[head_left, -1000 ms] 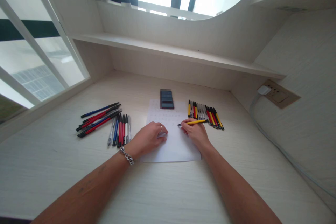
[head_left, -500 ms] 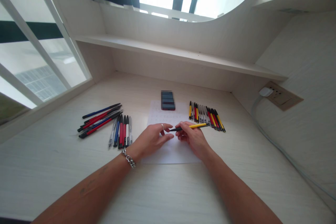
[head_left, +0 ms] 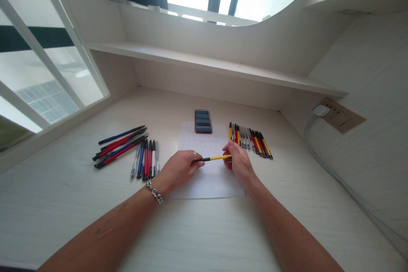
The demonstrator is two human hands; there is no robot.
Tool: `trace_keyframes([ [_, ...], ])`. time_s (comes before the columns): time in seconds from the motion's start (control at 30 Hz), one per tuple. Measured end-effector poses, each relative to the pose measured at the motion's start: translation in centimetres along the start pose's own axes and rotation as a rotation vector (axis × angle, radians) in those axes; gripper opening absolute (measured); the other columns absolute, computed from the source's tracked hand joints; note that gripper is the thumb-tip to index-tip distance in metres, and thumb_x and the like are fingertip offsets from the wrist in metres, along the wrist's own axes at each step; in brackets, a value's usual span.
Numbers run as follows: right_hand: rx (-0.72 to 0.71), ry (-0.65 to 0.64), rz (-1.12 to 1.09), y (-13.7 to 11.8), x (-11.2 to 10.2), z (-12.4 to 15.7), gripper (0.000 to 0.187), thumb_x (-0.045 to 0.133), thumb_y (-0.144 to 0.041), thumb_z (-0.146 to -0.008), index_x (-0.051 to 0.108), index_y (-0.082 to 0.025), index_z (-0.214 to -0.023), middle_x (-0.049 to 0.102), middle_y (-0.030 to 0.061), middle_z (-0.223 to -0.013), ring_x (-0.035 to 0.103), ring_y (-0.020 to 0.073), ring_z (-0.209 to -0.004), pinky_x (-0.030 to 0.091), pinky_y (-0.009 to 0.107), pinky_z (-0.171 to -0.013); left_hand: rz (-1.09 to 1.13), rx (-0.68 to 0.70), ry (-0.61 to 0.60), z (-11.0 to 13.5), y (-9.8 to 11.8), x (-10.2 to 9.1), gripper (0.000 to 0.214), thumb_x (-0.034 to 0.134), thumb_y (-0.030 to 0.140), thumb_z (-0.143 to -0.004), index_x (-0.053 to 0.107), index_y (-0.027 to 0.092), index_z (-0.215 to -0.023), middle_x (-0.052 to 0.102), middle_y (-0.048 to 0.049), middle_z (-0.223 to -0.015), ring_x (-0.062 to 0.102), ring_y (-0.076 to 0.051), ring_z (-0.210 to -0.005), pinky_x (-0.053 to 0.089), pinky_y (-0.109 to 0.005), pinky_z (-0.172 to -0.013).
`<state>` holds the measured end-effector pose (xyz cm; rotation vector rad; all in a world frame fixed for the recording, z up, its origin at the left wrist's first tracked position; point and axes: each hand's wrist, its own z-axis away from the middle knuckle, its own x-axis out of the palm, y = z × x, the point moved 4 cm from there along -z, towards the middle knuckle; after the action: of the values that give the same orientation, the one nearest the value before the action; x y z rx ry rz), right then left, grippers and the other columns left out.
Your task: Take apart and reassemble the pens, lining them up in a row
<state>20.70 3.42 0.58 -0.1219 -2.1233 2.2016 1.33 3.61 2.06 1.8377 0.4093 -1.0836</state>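
Between my two hands a yellow and black pen point(head_left: 218, 158) is held level above a white sheet of paper point(head_left: 210, 185). My left hand point(head_left: 181, 168) pinches its black end between thumb and fingers. The fingers of my right hand point(head_left: 238, 159) are closed on the yellow end, whose tip they hide. Rows of faint marks show on the upper part of the paper. A dark, pixelated block point(head_left: 203, 121) lies at the top of the sheet.
Left of the paper lie a row of upright pens point(head_left: 148, 159) and a loose heap of pens point(head_left: 121, 146). Another row of pens point(head_left: 261, 143) is at the right. A wall socket point(head_left: 341, 114) with a plugged cable point(head_left: 331, 174) runs along the right side; a shelf point(head_left: 204, 64) spans the back.
My left hand has closed on the pen's black end. My right hand has shifted right to the yellow end, and the pen has moved left and turned nearer level.
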Motion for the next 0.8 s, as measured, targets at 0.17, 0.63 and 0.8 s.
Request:
trace_keyframes([
  [0.17,-0.045,-0.153,0.29,-0.4,0.0,0.3,0.04,0.042,-0.053,-0.086,0.056,-0.019,-0.073,0.047,-0.0034,-0.054,0.04,0.009,-0.045,0.03,0.022,-0.043,-0.026,-0.035,0.054,-0.2,-1.0,-0.6,0.025,0.048,0.037,-0.086,0.069,0.024,-0.094,0.068,-0.0037,-0.083,0.059,-0.017,-0.074,0.042,-0.025,-0.067],
  [0.63,-0.276,0.314,0.797,-3.8,-9.0,-1.0,0.033,0.056,-0.044,-0.078,0.07,-0.02,-0.094,0.071,0.0068,-0.083,0.062,0.0188,-0.07,0.044,0.029,-0.064,0.091,-0.087,0.138,-0.4,-2.0,-1.4,0.03,0.056,0.038,-0.081,0.066,0.022,-0.104,0.069,-0.0026,-0.089,0.062,-0.016,-0.075,0.048,-0.027,-0.073],
  [0.8,-0.041,0.838,0.81,-0.7,-18.7,-2.1,0.039,0.06,-0.045,-0.066,0.074,-0.013,-0.084,0.071,0.0151,-0.077,0.062,0.0248,-0.067,0.043,0.033,-0.059,0.088,-0.077,0.08,-0.3,-1.8,-0.8,0.025,0.055,0.034,-0.08,0.068,0.022,-0.098,0.069,-0.0025,-0.089,0.062,-0.016,-0.075,0.048,-0.027,-0.072],
])
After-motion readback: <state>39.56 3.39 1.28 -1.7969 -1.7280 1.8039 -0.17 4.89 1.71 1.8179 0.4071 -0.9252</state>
